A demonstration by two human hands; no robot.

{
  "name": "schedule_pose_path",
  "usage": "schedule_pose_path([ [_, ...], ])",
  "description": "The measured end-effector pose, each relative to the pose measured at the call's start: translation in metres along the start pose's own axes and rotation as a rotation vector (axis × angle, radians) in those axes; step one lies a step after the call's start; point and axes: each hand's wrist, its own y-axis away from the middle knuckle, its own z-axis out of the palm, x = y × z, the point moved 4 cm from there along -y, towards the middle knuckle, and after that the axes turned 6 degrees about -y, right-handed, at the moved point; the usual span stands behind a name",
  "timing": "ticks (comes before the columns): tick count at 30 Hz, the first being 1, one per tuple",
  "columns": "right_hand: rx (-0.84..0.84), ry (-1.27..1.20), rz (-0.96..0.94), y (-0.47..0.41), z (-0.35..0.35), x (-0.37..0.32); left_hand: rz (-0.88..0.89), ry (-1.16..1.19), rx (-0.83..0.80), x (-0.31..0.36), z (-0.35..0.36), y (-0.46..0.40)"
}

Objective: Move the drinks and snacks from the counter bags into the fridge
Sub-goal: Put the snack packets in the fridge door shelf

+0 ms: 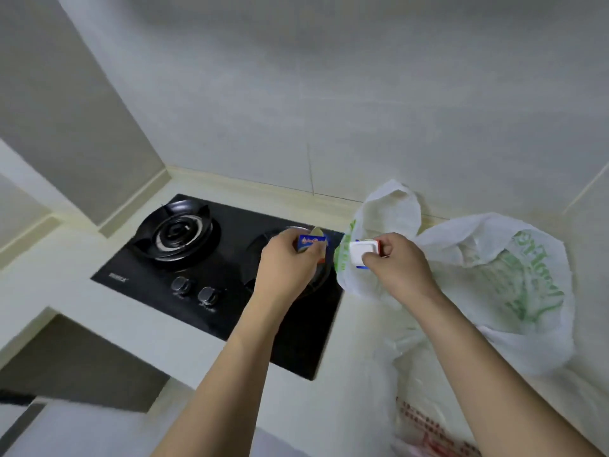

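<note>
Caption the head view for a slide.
Left hand holds a blue carton, right hand a white one, above the hob.

glossy black glass hob (pixel 230 311), thin crinkled plastic bag (pixel 514 291).

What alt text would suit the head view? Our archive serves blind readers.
A person holds one small carton in each hand above a kitchen counter: a blue carton in the left hand over a black gas hob, a white carton in the right hand. White plastic bags with green print lie on the counter to the right.
</note>
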Motion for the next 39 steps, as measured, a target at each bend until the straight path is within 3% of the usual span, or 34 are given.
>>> schedule_pose_path([
  [10, -0.334, 0.039, -0.175, 0.053, 0.145, -0.071, -0.206, 0.037, 0.350, -0.087, -0.150, 0.074],
  [22, -0.746, 0.034, -0.398, 0.188, 0.324, -0.165, -0.418, 0.066, 0.744, -0.194, -0.319, 0.196],
  [31, -1.099, 0.053, -0.528, 0.290, 0.417, -0.198, -0.636, 0.054, 1.036, -0.235, -0.381, 0.302],
  [39, -1.464, 0.068, -0.679, 0.406, 0.463, -0.217, -0.813, 0.057, 1.389, -0.229, -0.396, 0.420],
])
